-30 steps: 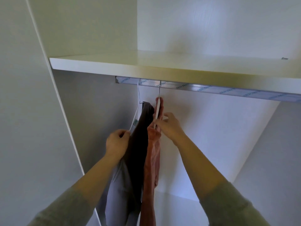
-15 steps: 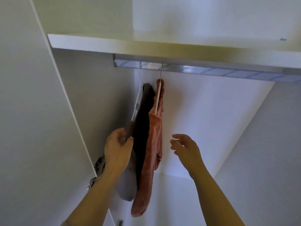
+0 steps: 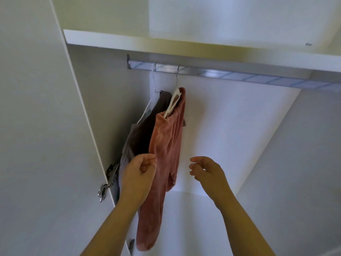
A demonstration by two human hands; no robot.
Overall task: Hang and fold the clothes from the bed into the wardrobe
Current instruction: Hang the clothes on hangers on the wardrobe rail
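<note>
A pink fleecy garment (image 3: 166, 145) hangs on a white hanger (image 3: 172, 103) from the metal rail (image 3: 230, 73) in the wardrobe. Just left of it a dark grey garment (image 3: 141, 133) hangs on a thin white hanger (image 3: 146, 109). My left hand (image 3: 137, 176) is in front of the grey garment with its fingers loosely curled, right at the pink garment's left edge, holding nothing that I can see. My right hand (image 3: 207, 172) hovers to the right of the pink garment, fingers relaxed, apart from it.
A white shelf (image 3: 166, 43) runs above the rail. The wardrobe's left side panel (image 3: 83, 126) carries metal hinges (image 3: 108, 174), with the open door (image 3: 36, 145) beyond. To the right of the two garments the rail holds nothing.
My right hand let go of the pink garment's hanger and dropped lower. My left hand released the grey garment and moved down. The camera tilted down.
</note>
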